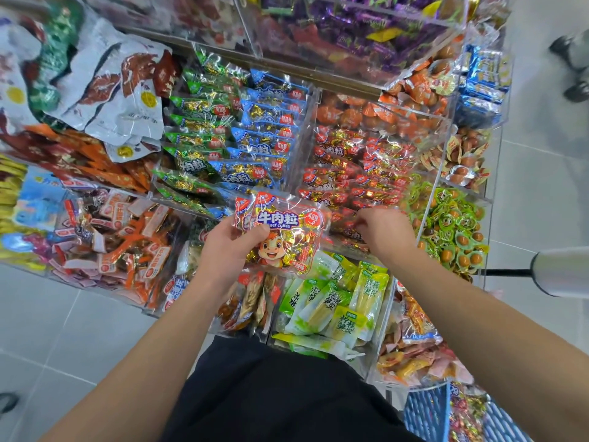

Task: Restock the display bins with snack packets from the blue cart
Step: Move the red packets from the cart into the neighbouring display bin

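My left hand (228, 242) grips two red beef-cube packets (282, 232); my right hand (384, 232) reaches into the red-packet bin (428, 189), fingers curled, perhaps pinching one.

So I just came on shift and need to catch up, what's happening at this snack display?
A person is restocking. Their left hand holds a few red beef cube packets, while the right hand reaches into the clear bin of matching red packets. The blue cart sits at lower right with more packets inside.
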{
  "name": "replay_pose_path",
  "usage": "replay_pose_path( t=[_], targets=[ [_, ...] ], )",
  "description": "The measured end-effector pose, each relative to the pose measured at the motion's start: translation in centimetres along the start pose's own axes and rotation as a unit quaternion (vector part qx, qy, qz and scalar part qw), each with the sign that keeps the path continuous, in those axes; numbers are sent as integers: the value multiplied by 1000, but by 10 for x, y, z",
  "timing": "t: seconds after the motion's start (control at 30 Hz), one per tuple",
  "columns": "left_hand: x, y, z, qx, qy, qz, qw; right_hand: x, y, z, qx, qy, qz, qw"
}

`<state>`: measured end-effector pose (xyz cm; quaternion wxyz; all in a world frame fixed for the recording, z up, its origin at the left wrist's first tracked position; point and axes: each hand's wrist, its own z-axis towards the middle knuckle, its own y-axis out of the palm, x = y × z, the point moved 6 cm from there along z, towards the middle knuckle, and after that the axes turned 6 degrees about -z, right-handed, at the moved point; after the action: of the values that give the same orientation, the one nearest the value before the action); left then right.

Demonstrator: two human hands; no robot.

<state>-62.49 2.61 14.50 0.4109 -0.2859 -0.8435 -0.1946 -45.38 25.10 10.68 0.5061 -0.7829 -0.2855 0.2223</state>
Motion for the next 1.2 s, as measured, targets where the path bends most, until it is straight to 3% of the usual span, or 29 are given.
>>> replay_pose_path(
  t=[0.2,0.4,0.5,0.57,0.63,0.77,1.0,1.1,1.2],
  targets=[
    [-2,-1,2,-11,3,3,1000,-1,6,18,-59,18,-49,997],
    [0,-1,1,-10,4,4,1000,3,1,5,-85,-9,12,996],
    [3,0,0,-4,13,21,1000,3,-20,-9,-17,0,99,995],
    [8,1,0,0,31,43,999,-3,-45,-22,74,7,246,966],
    [13,6,0,-8,52,72,996,-25,-65,-35,75,-42,350,933],
    [21,22,-3,-46,77,112,990,-69,-73,-44,-1,-144,287,947],
    [20,4,-4,44,40,63,996,-21,-81,-42,53,15,408,911],
    [19,-6,-5,67,26,21,997,1,-88,-40,49,13,365,930],
    [19,-12,-7,82,18,3,996,-3,-92,-34,66,-38,223,972]
  ],
)
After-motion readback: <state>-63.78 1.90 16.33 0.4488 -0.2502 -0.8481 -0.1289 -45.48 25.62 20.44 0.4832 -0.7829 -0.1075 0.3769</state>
